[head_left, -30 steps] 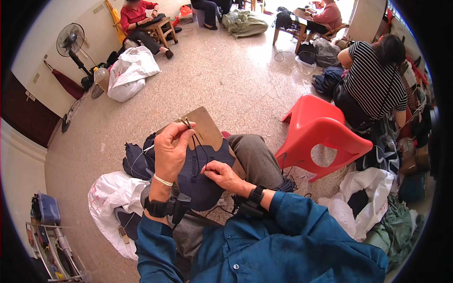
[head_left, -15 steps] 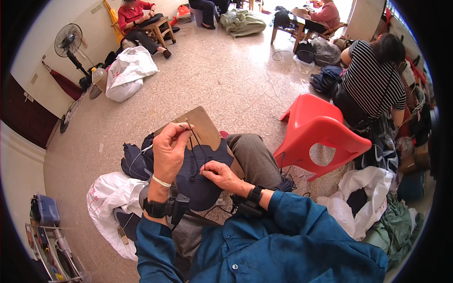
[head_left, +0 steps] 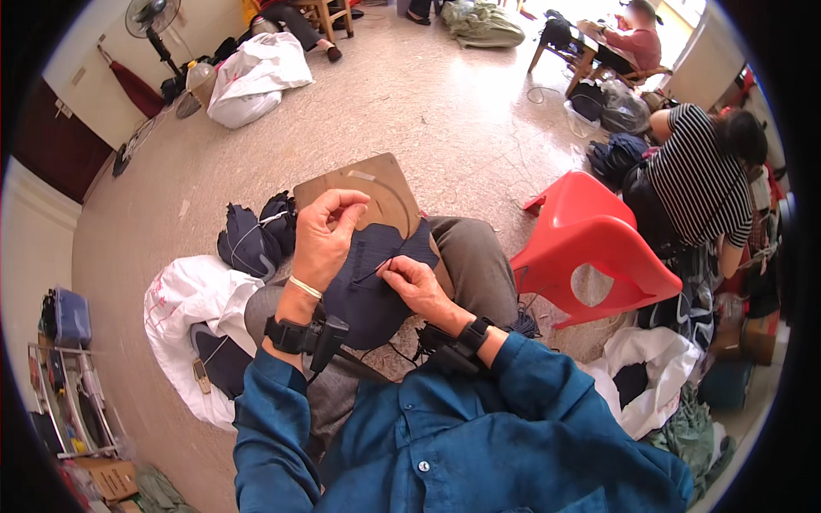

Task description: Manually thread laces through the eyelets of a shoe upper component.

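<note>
A dark navy fabric piece (head_left: pixel 368 299) lies over a brown board (head_left: pixel 316 186) across my lap. My left hand (head_left: pixel 329 235) is raised above the board's near left part, thumb and forefinger pinched together; what is between them, if anything, I cannot make out. Lower and to the right, my right hand (head_left: pixel 417 286) is closed on a thin dark cord (head_left: pixel 395 251) close to the fabric. A curved line and a small pale strip (head_left: pixel 361 176) show on the board's far part, beyond the left fingertips.
A red plastic chair (head_left: pixel 581 214) stands at my right, with a person in a striped top (head_left: pixel 697 175) beyond it. White sacks (head_left: pixel 184 299) and dark tied bundles (head_left: pixel 248 239) lie at my left. Another open white sack (head_left: pixel 641 350) sits at the lower right. A fan (head_left: pixel 152 17) stands far left.
My left hand has come down slightly and to the right in the picture; the pale-tipped dark cord at its fingers no longer shows there. My right hand stays low, by the fabric. The view has shifted.
</note>
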`<state>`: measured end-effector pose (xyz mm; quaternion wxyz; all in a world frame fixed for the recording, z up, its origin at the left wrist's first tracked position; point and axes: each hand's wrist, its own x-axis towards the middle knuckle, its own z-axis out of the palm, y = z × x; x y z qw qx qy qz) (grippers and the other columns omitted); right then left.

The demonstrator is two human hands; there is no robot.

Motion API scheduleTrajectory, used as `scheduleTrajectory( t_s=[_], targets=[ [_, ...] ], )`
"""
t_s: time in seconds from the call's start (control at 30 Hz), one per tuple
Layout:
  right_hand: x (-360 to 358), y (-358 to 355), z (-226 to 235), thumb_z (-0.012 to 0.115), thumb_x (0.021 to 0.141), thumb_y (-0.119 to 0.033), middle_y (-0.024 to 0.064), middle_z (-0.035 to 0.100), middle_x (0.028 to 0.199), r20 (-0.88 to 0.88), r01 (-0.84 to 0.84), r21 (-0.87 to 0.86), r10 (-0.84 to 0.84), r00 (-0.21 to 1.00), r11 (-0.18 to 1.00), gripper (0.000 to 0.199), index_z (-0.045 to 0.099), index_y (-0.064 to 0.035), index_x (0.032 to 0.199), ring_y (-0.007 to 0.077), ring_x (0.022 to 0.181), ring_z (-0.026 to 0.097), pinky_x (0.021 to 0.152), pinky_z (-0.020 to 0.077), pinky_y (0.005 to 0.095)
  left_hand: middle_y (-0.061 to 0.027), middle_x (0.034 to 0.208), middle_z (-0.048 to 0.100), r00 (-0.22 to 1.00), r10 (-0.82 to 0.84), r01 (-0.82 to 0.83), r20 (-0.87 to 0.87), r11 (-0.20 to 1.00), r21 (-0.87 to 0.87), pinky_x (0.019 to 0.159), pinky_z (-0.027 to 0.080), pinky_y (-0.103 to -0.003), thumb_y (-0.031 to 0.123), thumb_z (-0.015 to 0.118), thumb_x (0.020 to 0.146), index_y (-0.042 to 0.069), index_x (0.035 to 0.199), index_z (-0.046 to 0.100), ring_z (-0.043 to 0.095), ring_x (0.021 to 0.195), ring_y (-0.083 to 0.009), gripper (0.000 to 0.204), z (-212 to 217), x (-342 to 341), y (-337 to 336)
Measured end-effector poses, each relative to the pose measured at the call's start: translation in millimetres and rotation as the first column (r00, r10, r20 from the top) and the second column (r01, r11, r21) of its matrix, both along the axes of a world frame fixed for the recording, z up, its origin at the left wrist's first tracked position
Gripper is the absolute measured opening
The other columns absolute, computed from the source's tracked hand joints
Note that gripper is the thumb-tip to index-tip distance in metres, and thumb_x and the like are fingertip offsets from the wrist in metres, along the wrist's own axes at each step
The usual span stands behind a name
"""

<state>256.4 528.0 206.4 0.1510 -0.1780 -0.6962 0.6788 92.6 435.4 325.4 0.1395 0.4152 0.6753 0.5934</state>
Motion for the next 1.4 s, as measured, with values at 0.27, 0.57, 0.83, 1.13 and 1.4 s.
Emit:
scheduleTrajectory(
  t_s=[0.27,0.57,0.83,1.13,1.4],
  targets=[
    [4.7,-8.6,-3.4,0.065,0.096,-0.005,0.0037,0.062,0.087,0.003,0.226,-0.017,-0.226,0.974,0.974,0.007,0.063,-0.0011,0.101,0.0107,0.076,0.060,0.068,0.0507,0.0278,-0.0099,0.092,0.068,0.972,0.162,-0.196,-0.168,0.958,-0.210,0.077,0.052,-0.032,0.001,0.070,0.089,0.001,0.093,0.071,0.066,0.085,-0.0219,0.005,-81.5,16.8,-64.3],
    [-2.1,-17.4,17.7,0.066,0.092,-0.001,0.0101,0.065,0.091,-0.127,0.100,0.577,-0.032,0.991,0.810,0.010,0.065,-0.0025,0.102,0.0238,0.080,0.065,0.073,0.0528,0.0321,-0.0072,0.097,0.064,0.944,0.083,-0.176,-0.320,0.945,-0.275,0.090,0.048,-0.040,0.006,0.079,0.076,0.006,0.092,0.072,0.059,0.098,-0.0296,0.018,-105.5,32.7,-79.0],
    [-28.7,-37.2,13.2,0.068,0.086,-0.009,0.0136,0.060,0.088,0.037,-0.010,0.789,-0.032,0.999,0.615,0.009,0.062,-0.0040,0.089,0.0360,0.085,0.062,0.076,0.0509,0.0462,-0.0128,0.117,0.062,0.924,0.148,-0.210,-0.352,0.967,-0.144,0.095,0.049,-0.041,0.000,0.077,0.076,0.002,0.100,0.069,0.058,0.109,-0.0336,0.026,-117.7,42.8,-83.0],
    [-34.3,-34.0,7.5,0.070,0.080,-0.010,0.0079,0.059,0.080,0.079,-0.050,0.767,-0.018,0.997,0.640,0.010,0.060,-0.0084,0.081,0.0301,0.080,0.061,0.074,0.0413,0.0420,-0.0108,0.118,0.061,0.922,0.168,-0.230,-0.349,0.962,-0.146,0.096,0.046,-0.040,0.000,0.075,0.077,0.004,0.106,0.071,0.058,0.108,-0.0315,0.030,-120.9,44.8,-84.7],
    [-29.9,-33.8,4.5,0.071,0.078,-0.009,0.0028,0.059,0.077,0.013,-0.001,0.746,-0.012,1.000,0.666,0.010,0.061,-0.0097,0.080,0.0253,0.076,0.061,0.077,0.0413,0.0397,-0.0099,0.117,0.060,0.930,0.172,-0.231,-0.324,0.961,-0.154,0.096,0.046,-0.039,0.000,0.075,0.078,0.003,0.105,0.071,0.058,0.108,-0.0298,0.028,-121.6,44.5,-84.3]
  ],
)
